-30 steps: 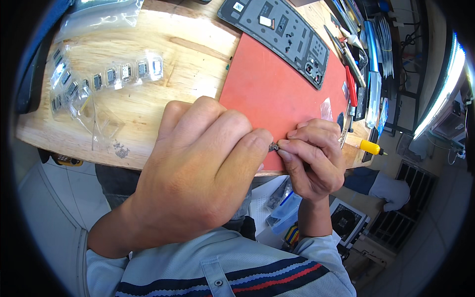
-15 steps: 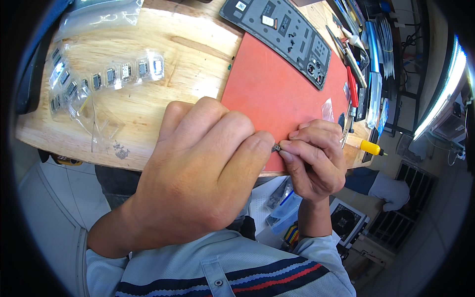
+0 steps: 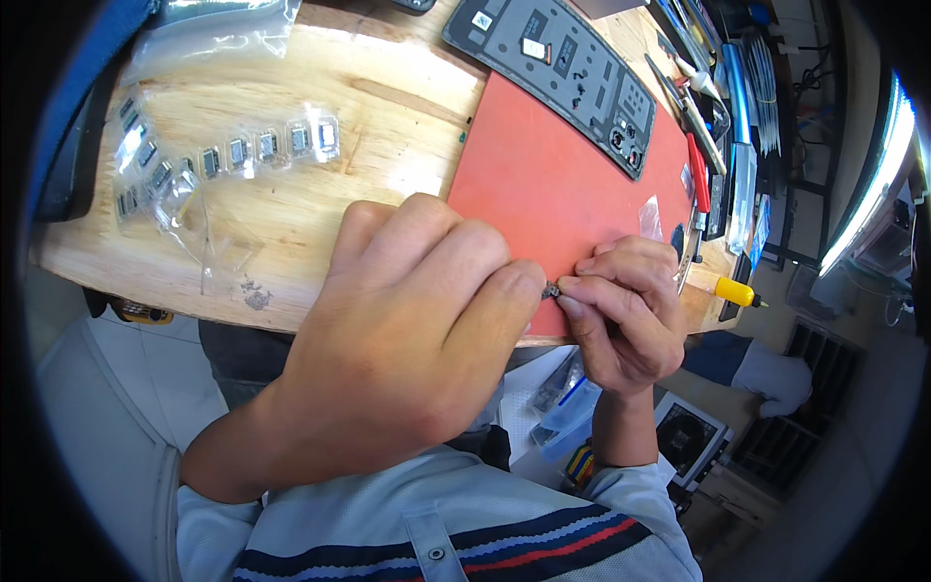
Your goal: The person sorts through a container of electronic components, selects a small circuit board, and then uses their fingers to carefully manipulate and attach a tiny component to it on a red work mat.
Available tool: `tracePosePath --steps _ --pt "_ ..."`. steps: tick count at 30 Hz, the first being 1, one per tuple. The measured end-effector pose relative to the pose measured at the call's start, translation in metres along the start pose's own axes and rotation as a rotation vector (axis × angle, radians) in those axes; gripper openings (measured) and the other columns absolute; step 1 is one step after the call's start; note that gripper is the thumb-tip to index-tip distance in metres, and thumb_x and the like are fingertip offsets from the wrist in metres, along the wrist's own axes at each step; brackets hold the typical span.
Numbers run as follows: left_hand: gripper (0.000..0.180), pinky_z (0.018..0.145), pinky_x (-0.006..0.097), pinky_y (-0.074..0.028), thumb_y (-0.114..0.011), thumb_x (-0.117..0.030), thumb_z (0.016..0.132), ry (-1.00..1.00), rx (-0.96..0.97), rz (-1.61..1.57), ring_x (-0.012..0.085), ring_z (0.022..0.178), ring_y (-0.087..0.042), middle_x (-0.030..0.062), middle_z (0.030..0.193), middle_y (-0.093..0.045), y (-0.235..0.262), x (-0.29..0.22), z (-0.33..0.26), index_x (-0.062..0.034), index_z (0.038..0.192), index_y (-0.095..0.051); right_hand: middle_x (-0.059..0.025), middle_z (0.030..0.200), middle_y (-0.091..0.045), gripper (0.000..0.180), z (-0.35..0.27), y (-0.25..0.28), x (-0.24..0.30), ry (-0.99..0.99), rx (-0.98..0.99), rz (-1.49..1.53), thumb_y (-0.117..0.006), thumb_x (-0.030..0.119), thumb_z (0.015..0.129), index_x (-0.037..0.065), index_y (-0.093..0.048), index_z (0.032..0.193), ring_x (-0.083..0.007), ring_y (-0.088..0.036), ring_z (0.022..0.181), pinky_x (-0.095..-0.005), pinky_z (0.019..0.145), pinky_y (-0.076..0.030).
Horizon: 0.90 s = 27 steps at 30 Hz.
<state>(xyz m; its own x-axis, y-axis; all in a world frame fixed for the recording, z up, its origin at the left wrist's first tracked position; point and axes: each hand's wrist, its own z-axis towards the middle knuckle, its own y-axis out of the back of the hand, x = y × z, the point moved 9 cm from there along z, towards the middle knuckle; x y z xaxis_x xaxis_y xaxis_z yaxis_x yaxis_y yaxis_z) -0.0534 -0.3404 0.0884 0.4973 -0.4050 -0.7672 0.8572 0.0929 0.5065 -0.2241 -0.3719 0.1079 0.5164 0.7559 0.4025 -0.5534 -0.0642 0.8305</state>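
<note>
Table: pale wooden table (image 3: 320, 107) with visible grain, its near edge curving across the lower left of the view; a dark blue edge of something borders it at the far left.
Mat: flat red rectangular work mat (image 3: 553, 184) lying on the right half of the table, reaching to the near edge.
Small part: tiny dark metal part (image 3: 551, 289) held just above the near edge of the red mat, between the two hands.
Left hand: left hand (image 3: 407, 359) curled into a loose fist, fingers (image 3: 519, 286) closed with the tip pressed against the small part from the left.
Right hand: right hand (image 3: 626, 315) with fingers (image 3: 572, 291) pinched tight on the small part from the right (thumb and forefinger meet at it).
Panel: long dark grey plastic panel (image 3: 553, 68) with rectangular cut-outs, lying slantwise across the far end of the mat.
Bags: row of small clear plastic bags with dark components (image 3: 233, 150) on the bare wood at left, well apart from the hands; a larger clear plastic bag (image 3: 213, 29) at the far edge.
Tools: red-handled tool (image 3: 696, 175) and yellow-handled screwdriver (image 3: 737, 291) near the right edge of the table, among other hand tools.
Room: pale tiled floor (image 3: 87, 407) below the table; bright strip light (image 3: 868, 194) at the right rim.
</note>
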Motion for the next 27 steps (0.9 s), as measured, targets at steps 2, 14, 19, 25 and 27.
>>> tracePosePath --steps 2,14,19,25,27 --pt "0.035 0.079 0.043 -0.043 -0.087 -0.009 0.077 0.006 0.016 0.001 0.0286 0.087 -0.061 0.0069 0.097 -0.066 -0.001 0.001 -0.002 -0.0063 0.109 -0.073 -0.0078 0.099 -0.072 0.027 -0.001 0.001 -0.001 -0.013 0.007 0.009 -0.088 0.003 0.072 0.005 -0.083 0.098 -0.0272 -0.069 0.091 -0.0379 0.084 -0.049" --pt "0.028 0.087 0.042 -0.043 -0.083 -0.015 0.086 -0.064 -0.043 0.029 0.0283 0.098 -0.06 0.0057 0.102 -0.063 -0.008 -0.001 0.001 -0.0097 0.11 -0.069 -0.0091 0.097 -0.072 0.017 -0.002 0.003 -0.004 -0.042 -0.085 0.035 -0.085 0.004 0.079 0.004 -0.079 0.096 -0.029 -0.066 0.093 -0.0413 0.086 -0.047" --pt "0.028 0.088 0.042 -0.044 -0.085 -0.015 0.085 -0.062 -0.064 -0.003 0.0282 0.097 -0.061 0.0055 0.099 -0.063 -0.009 0.002 -0.001 -0.0092 0.107 -0.07 -0.0105 0.098 -0.071 0.015 -0.004 0.002 -0.008 -0.075 -0.109 0.092 -0.083 0.0 0.081 0.001 -0.078 0.096 -0.0297 -0.066 0.095 -0.0406 0.086 -0.05" --pt "0.026 0.088 0.041 -0.045 -0.085 -0.013 0.085 -0.08 -0.064 0.006 0.0281 0.097 -0.061 0.0053 0.097 -0.065 -0.008 0.002 0.0 -0.009 0.106 -0.071 -0.0118 0.097 -0.069 0.013 -0.012 0.007 -0.017 -0.175 -0.229 0.162 -0.081 -0.002 0.086 0.001 -0.076 0.097 -0.0283 -0.065 0.096 -0.0398 0.087 -0.051" --pt "0.025 0.088 0.042 -0.045 -0.085 -0.015 0.085 -0.077 -0.059 -0.018 0.0283 0.097 -0.062 0.0055 0.097 -0.065 -0.011 0.004 0.0 -0.0096 0.105 -0.071 -0.0123 0.097 -0.068 0.011 -0.016 0.011 -0.024 -0.245 -0.288 0.167 -0.08 -0.002 0.087 0.0 -0.075 0.097 -0.0278 -0.064 0.096 -0.0395 0.087 -0.051"
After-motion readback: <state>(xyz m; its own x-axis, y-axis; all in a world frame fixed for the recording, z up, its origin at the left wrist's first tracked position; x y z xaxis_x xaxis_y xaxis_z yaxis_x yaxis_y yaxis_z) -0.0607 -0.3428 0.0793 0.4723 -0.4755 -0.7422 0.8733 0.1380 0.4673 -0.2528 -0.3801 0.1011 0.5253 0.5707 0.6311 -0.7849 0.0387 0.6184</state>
